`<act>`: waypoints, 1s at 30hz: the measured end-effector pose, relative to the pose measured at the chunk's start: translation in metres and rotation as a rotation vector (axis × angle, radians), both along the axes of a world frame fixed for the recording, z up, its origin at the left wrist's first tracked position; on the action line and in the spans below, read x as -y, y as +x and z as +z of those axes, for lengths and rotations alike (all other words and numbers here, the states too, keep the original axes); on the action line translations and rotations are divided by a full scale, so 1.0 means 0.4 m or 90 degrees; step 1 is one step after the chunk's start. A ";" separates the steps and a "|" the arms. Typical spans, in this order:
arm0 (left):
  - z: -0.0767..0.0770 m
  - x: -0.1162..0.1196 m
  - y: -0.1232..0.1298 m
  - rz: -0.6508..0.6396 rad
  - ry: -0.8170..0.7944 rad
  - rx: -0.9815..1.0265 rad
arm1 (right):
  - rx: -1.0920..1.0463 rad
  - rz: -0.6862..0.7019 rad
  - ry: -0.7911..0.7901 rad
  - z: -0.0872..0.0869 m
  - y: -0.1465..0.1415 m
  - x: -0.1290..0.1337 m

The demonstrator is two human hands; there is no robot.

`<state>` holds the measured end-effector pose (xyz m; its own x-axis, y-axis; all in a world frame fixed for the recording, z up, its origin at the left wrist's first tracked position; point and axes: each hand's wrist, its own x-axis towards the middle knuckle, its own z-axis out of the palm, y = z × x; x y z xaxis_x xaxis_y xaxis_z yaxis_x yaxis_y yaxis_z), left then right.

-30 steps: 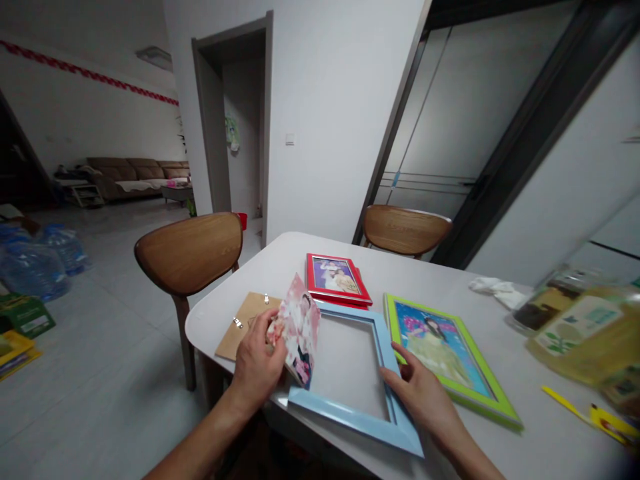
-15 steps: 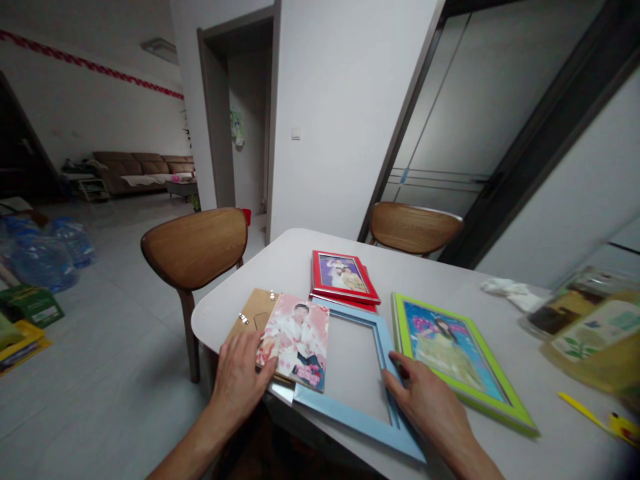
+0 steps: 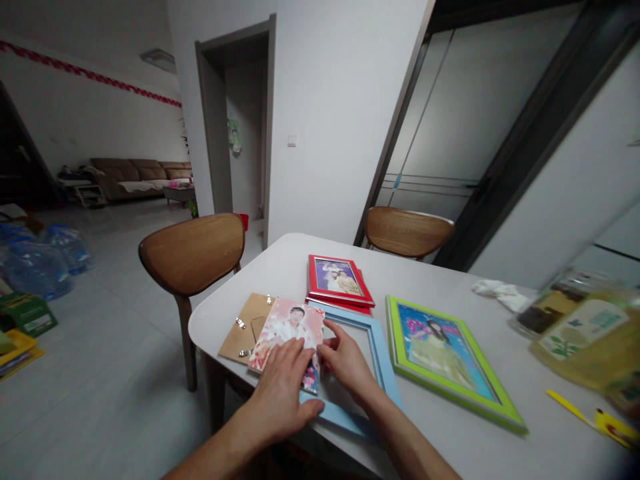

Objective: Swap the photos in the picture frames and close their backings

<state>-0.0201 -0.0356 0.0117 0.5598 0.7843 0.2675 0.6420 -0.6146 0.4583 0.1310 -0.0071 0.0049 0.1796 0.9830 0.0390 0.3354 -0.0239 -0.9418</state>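
A pink portrait photo [image 3: 281, 321] lies partly on the brown backing board [image 3: 237, 341] and partly over the light blue picture frame [image 3: 381, 347]. My left hand [image 3: 285, 387] rests on the photo's lower part with its fingers stretched out, the thumb reaching over the frame's near bar. At the photo's right edge, my right hand [image 3: 345, 357] has its fingers closed around the border. Metal clips show on the backing board. To the right lies a lime green framed picture [image 3: 445, 353]. Behind is a red framed picture [image 3: 340, 280] stacked on another red frame.
All of this is on a white table [image 3: 285, 257] with a rounded corner. A large bottle of yellow liquid [image 3: 583, 333], a white cloth [image 3: 503, 293] and a yellow tool [image 3: 570, 407] are at the right. Wooden chairs [image 3: 195, 253] stand at the left and far sides.
My left hand has moved right, from the backing board and photo's left edge onto the photo. My right hand has left the blue frame's right bar and come to the photo's right edge.
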 end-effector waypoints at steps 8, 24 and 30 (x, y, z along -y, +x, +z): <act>0.023 -0.031 0.003 0.007 0.092 0.265 | -0.263 0.020 0.136 0.120 -0.048 0.032; 0.003 -0.017 0.099 0.096 -0.396 0.657 | -0.156 -0.203 -0.072 0.037 0.164 0.097; -0.015 -0.005 0.063 0.052 -0.175 0.272 | 0.083 -0.194 -0.067 0.021 0.199 0.062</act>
<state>0.0050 -0.0335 0.0057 0.3802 0.8942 0.2363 0.4032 -0.3901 0.8278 0.2105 -0.0319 0.0133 0.4657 0.8847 -0.0187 0.4147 -0.2368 -0.8786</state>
